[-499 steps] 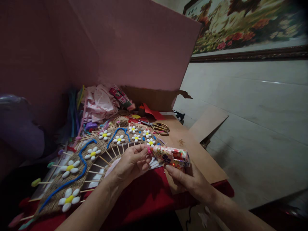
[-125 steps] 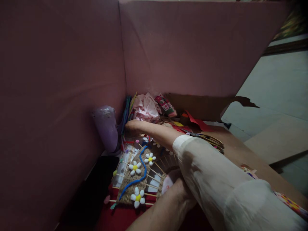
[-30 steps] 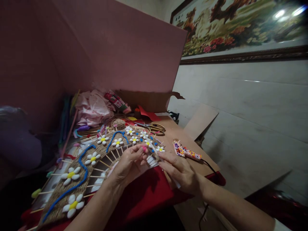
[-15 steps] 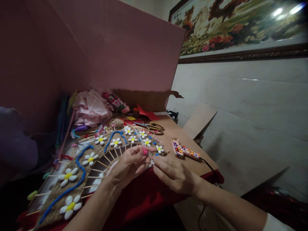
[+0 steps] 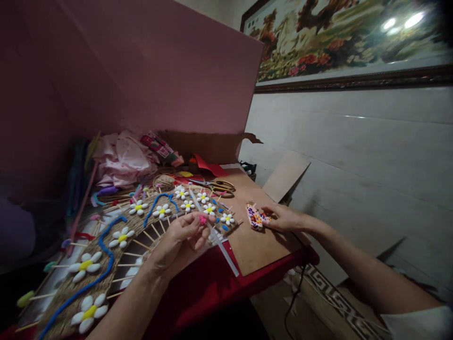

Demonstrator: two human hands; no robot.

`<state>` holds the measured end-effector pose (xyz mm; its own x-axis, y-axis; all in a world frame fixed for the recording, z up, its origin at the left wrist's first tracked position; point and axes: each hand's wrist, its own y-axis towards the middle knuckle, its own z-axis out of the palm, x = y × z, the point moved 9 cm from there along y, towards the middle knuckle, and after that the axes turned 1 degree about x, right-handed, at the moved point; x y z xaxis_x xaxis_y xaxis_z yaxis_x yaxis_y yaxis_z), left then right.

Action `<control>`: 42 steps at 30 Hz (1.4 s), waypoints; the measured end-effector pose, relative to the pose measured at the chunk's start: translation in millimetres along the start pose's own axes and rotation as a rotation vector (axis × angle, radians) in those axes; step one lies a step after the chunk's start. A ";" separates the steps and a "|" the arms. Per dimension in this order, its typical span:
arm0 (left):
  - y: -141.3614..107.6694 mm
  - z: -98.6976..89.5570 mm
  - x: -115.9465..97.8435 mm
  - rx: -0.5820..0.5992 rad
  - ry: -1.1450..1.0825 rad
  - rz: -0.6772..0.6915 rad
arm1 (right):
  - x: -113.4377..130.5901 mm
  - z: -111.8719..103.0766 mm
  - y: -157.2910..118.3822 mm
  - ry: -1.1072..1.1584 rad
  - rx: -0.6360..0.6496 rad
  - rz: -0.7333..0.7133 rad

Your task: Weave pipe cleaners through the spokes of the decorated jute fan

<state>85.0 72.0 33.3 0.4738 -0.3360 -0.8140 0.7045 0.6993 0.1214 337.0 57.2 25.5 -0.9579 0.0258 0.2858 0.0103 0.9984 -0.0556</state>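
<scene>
My left hand point(image 5: 187, 231) is closed, pinching a small pink pom-pom-like piece point(image 5: 203, 220) between thumb and finger. A long translucent glue stick point(image 5: 226, 257) slants through the same hand, its lower end sticking out over the red cloth. My right hand point(image 5: 278, 218) has its fingers around the handle of a flower-patterned glue gun point(image 5: 254, 217) lying on the brown board. Under and left of my left hand spreads a curved twine-wrapped panel point(image 5: 136, 219) with thin sticks, white daisies point(image 5: 122, 237) with yellow centres, and wavy blue strips point(image 5: 111, 257).
Gold-handled scissors point(image 5: 222, 188) and a ball of twine point(image 5: 163, 182) lie behind the panel, near red paper point(image 5: 208, 166) and a crumpled pink bag point(image 5: 123, 158). The glue gun's black cord point(image 5: 295, 295) hangs off the brown board point(image 5: 262, 250). A tall pink board point(image 5: 170, 71) stands behind.
My right hand has let go of the glue stick and moved right onto the glue gun's handle. My left hand keeps the pink piece and the stick. The view has shifted slightly right.
</scene>
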 end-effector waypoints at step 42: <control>-69.3 61.7 -84.2 -0.404 0.265 0.761 | 113.2 -3.5 -21.8 1.945 -0.176 -0.219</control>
<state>28.9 12.9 128.5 0.5639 0.4301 -0.7050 -0.0131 0.8582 0.5131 229.3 38.5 62.4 0.6133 -0.1894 0.7668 0.0966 0.9815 0.1651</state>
